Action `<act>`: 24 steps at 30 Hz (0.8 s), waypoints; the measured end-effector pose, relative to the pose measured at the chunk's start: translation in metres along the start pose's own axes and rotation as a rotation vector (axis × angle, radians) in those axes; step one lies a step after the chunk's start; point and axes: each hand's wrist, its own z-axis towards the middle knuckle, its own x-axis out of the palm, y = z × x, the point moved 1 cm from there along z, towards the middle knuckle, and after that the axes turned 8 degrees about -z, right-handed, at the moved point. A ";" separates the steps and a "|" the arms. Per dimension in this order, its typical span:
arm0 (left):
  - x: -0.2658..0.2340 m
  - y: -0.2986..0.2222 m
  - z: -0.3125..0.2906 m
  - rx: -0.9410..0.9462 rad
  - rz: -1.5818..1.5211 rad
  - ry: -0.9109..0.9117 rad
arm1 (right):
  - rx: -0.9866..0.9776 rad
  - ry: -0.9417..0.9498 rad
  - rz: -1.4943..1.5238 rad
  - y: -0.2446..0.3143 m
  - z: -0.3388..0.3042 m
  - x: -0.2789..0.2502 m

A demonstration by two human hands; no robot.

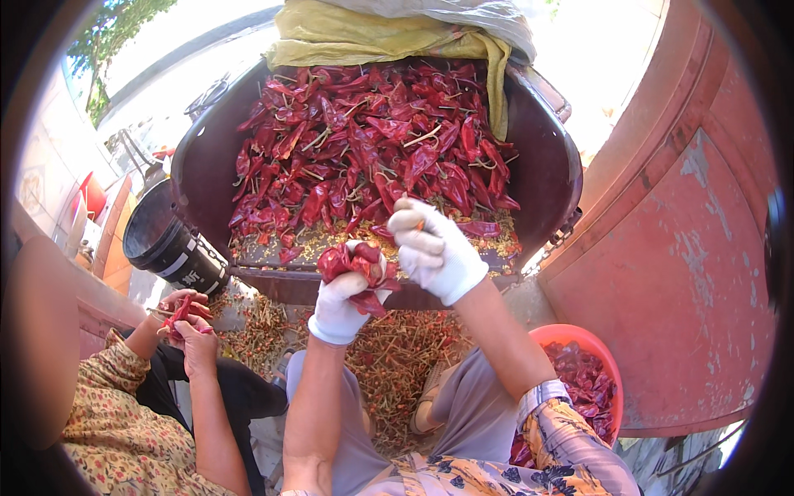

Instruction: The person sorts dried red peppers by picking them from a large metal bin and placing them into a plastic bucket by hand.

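Note:
In white gloves, both my hands are raised at the near edge of a dark metal cart bed. A heap of dried red chili peppers, many with pale stems, fills it. My left hand is closed around a bunch of red chili peppers. Just right of that bunch and a little higher, my right hand is closed with its fingertips pinched together. A small orange bit shows at its fingers, too small to name. Pale yellow seeds lie scattered along the bed's near edge.
Cut stems cover the ground between my feet. A red basin of chili peppers stands at my right, beside a red metal door. At left, a co-worker's hands hold a chili pepper near a black bucket. Yellow cloth drapes the heap's far side.

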 end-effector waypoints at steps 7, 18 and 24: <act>0.005 0.005 -0.003 0.168 0.260 -0.332 | 0.174 -0.326 -1.535 0.017 -0.030 0.053; 0.004 0.002 0.001 0.106 0.514 -0.264 | -0.084 -0.302 -1.419 -0.005 -0.039 0.037; 0.013 0.006 0.000 0.071 0.428 -0.252 | -0.036 -0.229 -1.292 -0.001 -0.040 0.023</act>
